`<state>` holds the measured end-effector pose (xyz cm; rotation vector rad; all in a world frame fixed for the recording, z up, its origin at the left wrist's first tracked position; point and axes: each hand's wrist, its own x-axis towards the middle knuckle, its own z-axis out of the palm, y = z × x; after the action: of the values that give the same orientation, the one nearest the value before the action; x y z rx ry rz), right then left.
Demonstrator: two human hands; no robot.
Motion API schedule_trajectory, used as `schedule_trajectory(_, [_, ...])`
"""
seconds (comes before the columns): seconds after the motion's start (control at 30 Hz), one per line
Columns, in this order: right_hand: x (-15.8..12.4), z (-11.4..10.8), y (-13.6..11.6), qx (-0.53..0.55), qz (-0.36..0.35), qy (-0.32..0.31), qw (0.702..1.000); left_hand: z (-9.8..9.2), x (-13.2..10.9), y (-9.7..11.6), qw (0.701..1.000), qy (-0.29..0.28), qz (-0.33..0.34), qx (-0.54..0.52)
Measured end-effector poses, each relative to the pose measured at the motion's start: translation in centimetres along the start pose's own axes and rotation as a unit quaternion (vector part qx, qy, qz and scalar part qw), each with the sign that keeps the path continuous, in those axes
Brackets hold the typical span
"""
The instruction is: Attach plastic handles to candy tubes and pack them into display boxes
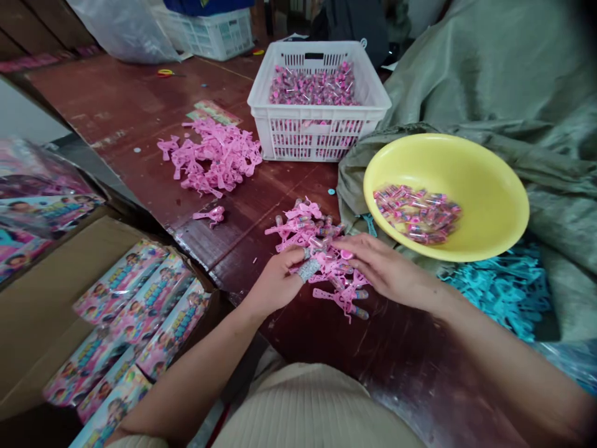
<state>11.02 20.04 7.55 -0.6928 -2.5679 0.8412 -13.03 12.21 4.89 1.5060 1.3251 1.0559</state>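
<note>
My left hand [282, 280], with silvery wrapping on its fingers, is closed at the near side of a pile of pink plastic pieces [342, 298] with clear tubes among them. What its fingers hold is partly hidden. My right hand [387, 267] comes in from the other side, its fingers closed around a small clear tube with a pink cap [346, 254]. The fingertips of both hands almost meet over the pile. A larger heap of loose pink pieces [219, 155] lies farther back, and a single pink piece [212, 215] sits in front of it.
Behind the pile stands a white crate [321, 112] of pink-capped tubes. A yellow basin [485, 186] at right holds wrapped tubes, with blue plastic pieces [508, 292] below it. An open carton [41, 305] of printed packs borders the table at left. Yellow-handled scissors [165, 73] lie far back.
</note>
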Motion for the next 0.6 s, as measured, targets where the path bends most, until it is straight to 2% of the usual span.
schedule_trajectory(0.1, [-0.2,0.4,-0.6,-0.040,0.006,0.007,0.999,0.2,-0.1,0.0,1.000,-0.020,0.002,0.022])
schedule_trajectory(0.27, [-0.4,0.6,-1.5,-0.035,-0.012,0.045,0.998,0.8,-0.3,0.3,0.998,-0.016,0.005,0.056])
schedule_trajectory(0.4, [-0.4,1.0,-1.7,-0.015,-0.020,0.066,0.997,1.7,-0.4,0.4,0.991,0.007,0.036,0.126])
schedule_trajectory(0.47, [-0.2,1.2,-1.7,0.007,-0.001,0.072,0.997,2.2,-0.5,0.3,0.984,0.027,0.055,0.166])
schedule_trajectory(0.6, [0.1,1.1,-1.3,0.039,0.095,0.039,0.994,2.5,-0.6,-0.5,0.972,0.047,0.080,0.214])
